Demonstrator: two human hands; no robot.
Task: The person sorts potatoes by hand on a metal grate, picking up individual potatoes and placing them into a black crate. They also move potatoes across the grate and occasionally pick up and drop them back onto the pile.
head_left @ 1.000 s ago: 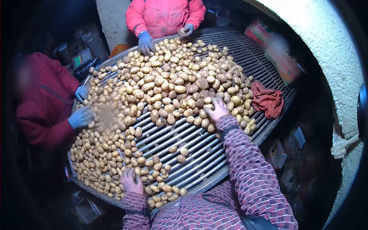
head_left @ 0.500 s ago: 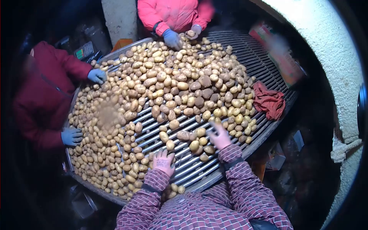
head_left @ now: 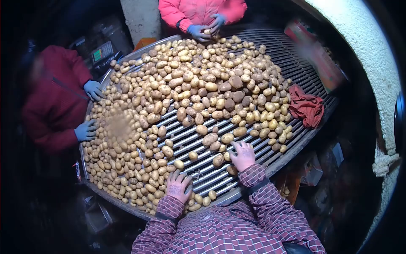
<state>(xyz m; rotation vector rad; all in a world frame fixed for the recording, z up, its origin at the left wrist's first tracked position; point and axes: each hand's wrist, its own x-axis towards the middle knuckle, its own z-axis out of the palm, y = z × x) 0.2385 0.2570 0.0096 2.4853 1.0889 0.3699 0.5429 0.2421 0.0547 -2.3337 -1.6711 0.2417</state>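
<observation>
My left hand (head_left: pixel 179 185), in a pale pink glove, rests with fingers apart at the right edge of the large spread of potatoes (head_left: pixel 127 165). A few small potatoes (head_left: pixel 198 198) lie just right of its wrist. My right hand (head_left: pixel 243 155), gloved alike, reaches over the metal bars (head_left: pixel 203 173) with its fingers stretched out. Its fingertips are right beside a small group of loose potatoes (head_left: pixel 218 160). One brown potato (head_left: pixel 231 169) sits below that hand, by the cuff. A single potato (head_left: pixel 193 155) lies on the bars between my hands.
Across the slatted table, a person in a pink jacket (head_left: pixel 203 15) holds gloved hands together around a potato. Another in dark red (head_left: pixel 63 93) has both blue-gloved hands at the left rim. A red cloth (head_left: pixel 305 106) and a carton (head_left: pixel 315 59) lie on the right.
My right hand has moved back slightly, and the loose potatoes between my hands have shifted and thinned out. My left hand stays low. The pink-jacketed person's hands have come together.
</observation>
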